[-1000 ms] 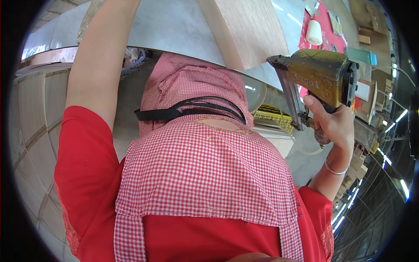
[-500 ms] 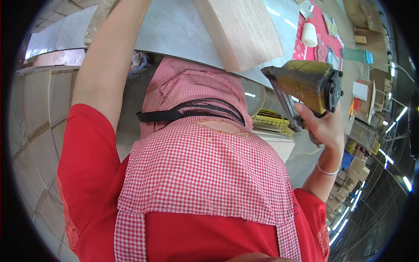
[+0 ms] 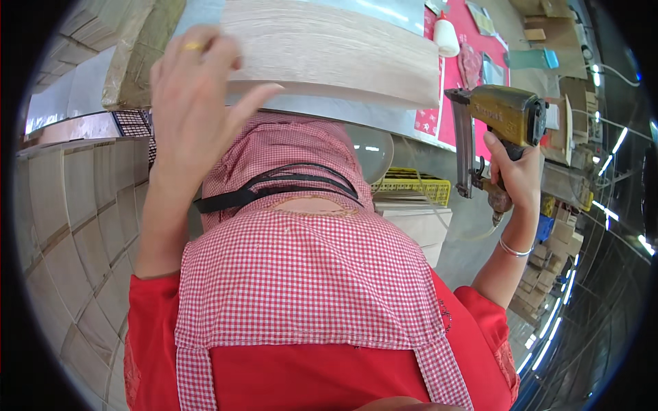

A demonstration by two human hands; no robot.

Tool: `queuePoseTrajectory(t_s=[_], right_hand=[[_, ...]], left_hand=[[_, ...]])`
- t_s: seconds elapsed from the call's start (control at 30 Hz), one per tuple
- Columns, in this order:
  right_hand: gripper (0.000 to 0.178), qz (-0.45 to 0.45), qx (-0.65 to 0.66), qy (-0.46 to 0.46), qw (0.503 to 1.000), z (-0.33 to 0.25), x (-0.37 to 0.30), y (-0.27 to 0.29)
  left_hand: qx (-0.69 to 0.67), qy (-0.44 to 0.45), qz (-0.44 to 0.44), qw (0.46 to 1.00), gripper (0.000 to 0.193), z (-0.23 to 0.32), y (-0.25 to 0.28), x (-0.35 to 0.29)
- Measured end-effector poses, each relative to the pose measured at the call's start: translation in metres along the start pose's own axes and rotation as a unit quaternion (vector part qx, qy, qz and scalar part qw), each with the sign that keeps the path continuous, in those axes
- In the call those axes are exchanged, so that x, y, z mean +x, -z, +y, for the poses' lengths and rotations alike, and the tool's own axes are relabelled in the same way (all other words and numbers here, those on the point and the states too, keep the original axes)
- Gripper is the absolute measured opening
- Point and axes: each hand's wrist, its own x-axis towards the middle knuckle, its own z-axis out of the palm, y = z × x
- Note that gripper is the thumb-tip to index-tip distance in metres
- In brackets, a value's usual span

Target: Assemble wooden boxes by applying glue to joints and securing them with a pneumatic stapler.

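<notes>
My right hand (image 3: 515, 168) is wrapped round the grip of a yellow and black pneumatic nail gun (image 3: 499, 118), held off the table's right front edge. A pale wooden piece (image 3: 336, 55), with a flat top and a visible front side, lies along the table edge in front of me. Over its left end hovers my left hand (image 3: 199, 103), fingers apart and thumb stretched to the right, slightly blurred. Nothing shows in that hand. Whether its fingertips touch the wood I cannot tell.
A white glue bottle (image 3: 446, 38) with a red tip stands on a pink sheet (image 3: 473, 68) at the right of the table. Beside it is a teal bottle (image 3: 531, 59). A yellow crate (image 3: 415, 185) sits below. Stacked wooden panels (image 3: 82, 226) fill the left.
My left hand has come back toward me from beyond the upper edge. The wooden piece has turned from slanting to lying along the table edge. The nail gun remains in my right hand.
</notes>
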Motion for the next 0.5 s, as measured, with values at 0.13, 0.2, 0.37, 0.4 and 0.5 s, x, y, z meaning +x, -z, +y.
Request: queuePoseTrajectory(t_s=[0.13, 0.2, 0.37, 0.4, 0.5], right_hand=[[0.024, -0.022, 0.01, -0.007, 1.0, 0.004, -0.012, 0.002], [0.024, -0.029, -0.025, -0.038, 0.999, 0.004, -0.015, 0.0], [0.025, -0.026, 0.019, -0.011, 0.999, 0.003, -0.016, -0.007], [0.025, -0.033, 0.017, -0.015, 0.999, 0.003, -0.016, -0.008], [0.026, -0.047, 0.011, -0.024, 0.999, 0.004, -0.013, -0.007]], left_hand=[[-0.021, -0.185, -0.056, 0.981, 0.044, 0.007, -0.033, 0.042], [-0.078, -0.238, -0.001, 0.968, 0.048, -0.003, -0.06, 0.063], [-0.217, -0.364, 0.13, 0.896, 0.062, -0.028, -0.109, 0.074], [-0.23, -0.365, 0.127, 0.893, 0.063, -0.029, -0.112, 0.074], [-0.241, -0.366, 0.134, 0.889, 0.064, -0.019, -0.102, 0.077]])
